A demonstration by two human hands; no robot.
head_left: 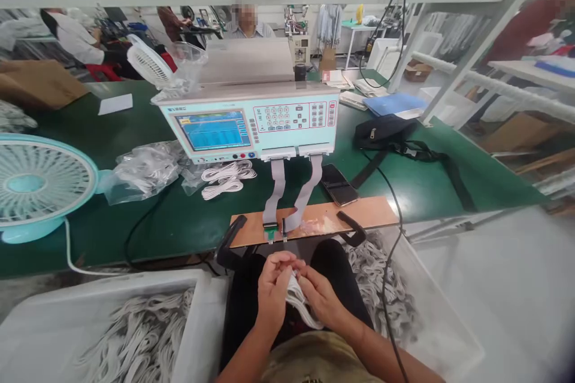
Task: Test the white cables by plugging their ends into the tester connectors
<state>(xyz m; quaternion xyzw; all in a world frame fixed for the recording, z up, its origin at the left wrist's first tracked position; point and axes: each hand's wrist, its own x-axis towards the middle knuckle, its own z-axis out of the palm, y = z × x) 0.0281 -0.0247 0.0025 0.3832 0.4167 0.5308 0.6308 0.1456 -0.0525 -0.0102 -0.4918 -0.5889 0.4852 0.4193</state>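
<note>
"Since the fingers [281,258] of the left hand [271,296] and right hand [321,296] grasp the white cable bundle [296,294] above the lap [242,308], how will it handle?"

"Light and floppy, probably (its ends are hidden); take the folded middle, gently."

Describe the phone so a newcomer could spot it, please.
Find the tester with the lit screen on the green table. To the right of its ribbon cables lies the phone: flat, dark and rectangular, unlike the soft, strapped bag beside it.

Forearms [254,341] converging forward, left hand [271,294] and right hand [322,298] close together (fingers [279,258] bent)
</note>
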